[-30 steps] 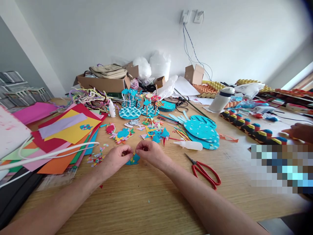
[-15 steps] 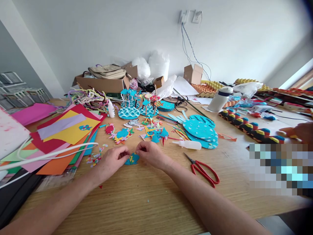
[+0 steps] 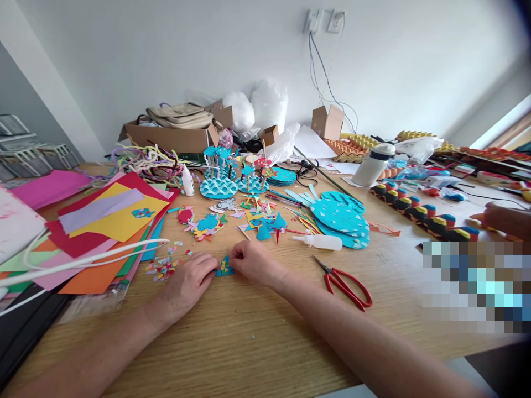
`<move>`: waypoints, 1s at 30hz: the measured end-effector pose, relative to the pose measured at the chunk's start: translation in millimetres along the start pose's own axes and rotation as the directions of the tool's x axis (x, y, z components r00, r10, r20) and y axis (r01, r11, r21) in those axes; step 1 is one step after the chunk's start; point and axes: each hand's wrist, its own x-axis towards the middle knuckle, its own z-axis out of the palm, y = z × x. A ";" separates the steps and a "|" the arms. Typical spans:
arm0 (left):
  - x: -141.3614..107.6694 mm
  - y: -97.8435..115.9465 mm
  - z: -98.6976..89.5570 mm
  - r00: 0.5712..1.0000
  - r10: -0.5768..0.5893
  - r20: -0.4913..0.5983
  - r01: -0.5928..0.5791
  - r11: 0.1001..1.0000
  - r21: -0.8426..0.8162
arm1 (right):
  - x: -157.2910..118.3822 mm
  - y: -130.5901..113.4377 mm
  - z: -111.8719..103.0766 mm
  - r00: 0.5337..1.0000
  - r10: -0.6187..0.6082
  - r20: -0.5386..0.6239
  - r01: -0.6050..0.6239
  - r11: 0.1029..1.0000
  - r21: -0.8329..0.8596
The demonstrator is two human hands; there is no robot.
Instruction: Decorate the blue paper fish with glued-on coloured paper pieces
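A small blue paper piece with yellow shapes on it (image 3: 224, 267) lies on the wooden table between my two hands. My left hand (image 3: 194, 279) is closed at its left edge, fingertips touching or holding it. My right hand (image 3: 254, 262) is pinched at its right side, and a thin pale stick (image 3: 244, 232) shows just above these fingers. What the right fingertips hold is too small to make out. Small coloured paper bits (image 3: 165, 268) are scattered left of my left hand. Cut paper fish (image 3: 207, 224) lie beyond the hands.
Red-handled scissors (image 3: 348, 287) and a glue bottle (image 3: 321, 241) lie to the right, near stacked blue discs (image 3: 338, 213). Coloured sheets (image 3: 99, 221) and a white cable (image 3: 103, 255) are at the left. Another person's hand (image 3: 504, 218) is at the far right.
My left hand has turned more palm-down, its fingers lower beside the blue piece. My right hand has shifted slightly, uncovering the pale stick. The view has moved a little.
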 end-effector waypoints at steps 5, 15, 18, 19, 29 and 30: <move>-0.8 -0.4 1.5 1.000 0.015 0.017 -0.015 0.999 0.046 | -0.1 2.4 6.1 1.000 -0.013 -0.022 0.012 0.999 -0.050; -1.4 0.1 2.0 0.998 0.045 0.034 -0.047 0.997 0.068 | -0.4 1.9 11.0 0.999 -0.022 -0.049 0.015 0.991 -0.135; -1.6 0.0 2.2 0.998 0.063 0.023 -0.065 0.994 0.090 | -1.2 0.3 11.3 0.999 -0.013 -0.049 0.005 0.987 -0.163; -1.5 0.0 2.2 0.997 0.068 0.020 -0.070 0.993 0.100 | -1.4 -0.3 11.3 0.999 -0.008 -0.049 0.000 0.985 -0.170; -1.7 0.2 3.5 0.989 0.147 -0.013 -0.143 0.977 0.155 | -2.1 -4.2 10.3 0.999 0.036 -0.037 -0.042 0.981 -0.192; -1.8 0.2 3.9 0.989 0.150 -0.015 -0.145 0.976 0.162 | -2.3 -4.6 10.0 0.999 0.036 -0.037 -0.043 0.980 -0.194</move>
